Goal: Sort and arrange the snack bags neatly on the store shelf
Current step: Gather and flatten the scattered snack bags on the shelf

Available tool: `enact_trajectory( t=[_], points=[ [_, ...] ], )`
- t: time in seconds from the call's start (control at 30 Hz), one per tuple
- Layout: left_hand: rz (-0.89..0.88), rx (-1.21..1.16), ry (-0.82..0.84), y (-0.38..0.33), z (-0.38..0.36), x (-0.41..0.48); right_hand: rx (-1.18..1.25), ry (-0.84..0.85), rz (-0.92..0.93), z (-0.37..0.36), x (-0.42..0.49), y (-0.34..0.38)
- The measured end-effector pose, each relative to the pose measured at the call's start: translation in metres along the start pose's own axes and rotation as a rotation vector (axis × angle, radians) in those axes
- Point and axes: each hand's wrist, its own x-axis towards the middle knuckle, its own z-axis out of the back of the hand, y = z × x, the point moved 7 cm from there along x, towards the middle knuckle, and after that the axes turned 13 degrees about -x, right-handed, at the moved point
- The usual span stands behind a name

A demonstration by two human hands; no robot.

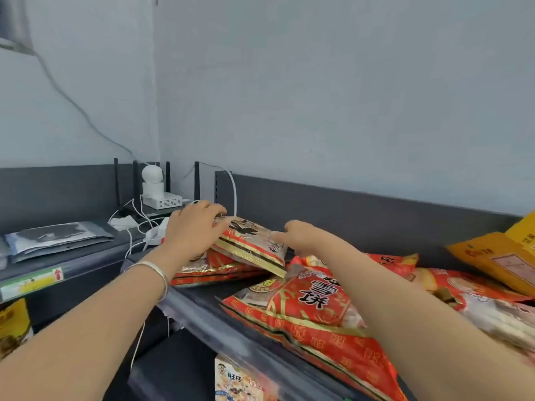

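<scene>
The left hand (194,227) curls its fingers over the far corner of a tilted red snack bag (252,244); the bag runs rightward from that hold to the right hand (301,235), whose loosely straight fingers are just beside its other end

Above the red bags (312,308) the air is open up the wall (318,96). Bags crowd the shelf (202,309) from the middle to the right, where yellow bags (498,256) rise higher. A narrow bare strip lies in front of the left stack (214,274), which a tilted bag (252,241) tops. A router (162,201), a camera (152,175) and loose cables (134,227) clutter the left corner. The back panel (347,215) closes the rear.
</scene>
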Motion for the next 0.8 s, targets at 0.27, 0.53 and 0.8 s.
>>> enact_trajectory(
  t=[0.27, 0.53, 0.8],
  points=[
    [0.351, -0.208, 0.550, 0.053, -0.062, 0.042, 0.423, 0.099, -0.266, -0.040, 0.057, -0.011],
    [0.492, -0.931, 0.430, 0.078, -0.079, 0.068, 0.662, -0.388, 0.163, 0.010, 0.066, 0.013],
    [0.504, -1.446, 0.212, 0.031, -0.084, 0.085, 0.882, -0.360, 0.016, 0.037, 0.043, -0.027]
  ],
)
